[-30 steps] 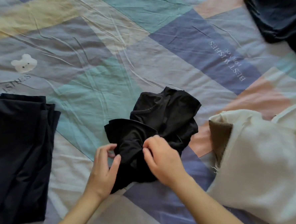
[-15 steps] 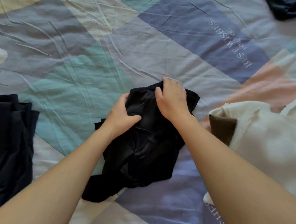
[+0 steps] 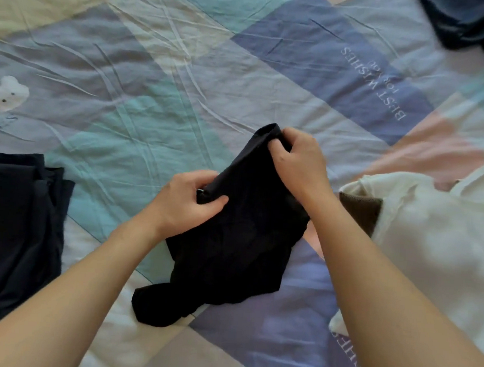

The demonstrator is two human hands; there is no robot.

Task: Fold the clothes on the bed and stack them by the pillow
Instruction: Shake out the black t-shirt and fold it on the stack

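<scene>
A small crumpled black garment (image 3: 231, 253) lies in the middle of the patchwork bedsheet (image 3: 161, 87). My left hand (image 3: 187, 201) pinches its top edge at the left corner. My right hand (image 3: 299, 161) grips the same edge at the far right corner and holds it lifted off the sheet. The lower part of the garment trails on the bed toward me.
A folded dark navy garment (image 3: 14, 226) lies at the left edge. A cream garment with a brown patch (image 3: 429, 246) sits at the right. Another dark piece of clothing (image 3: 471, 24) lies at the top right corner.
Both hands went from the garment's near side to its far edge, took hold of it and spread it apart, lifting that edge. The view shifted slightly.
</scene>
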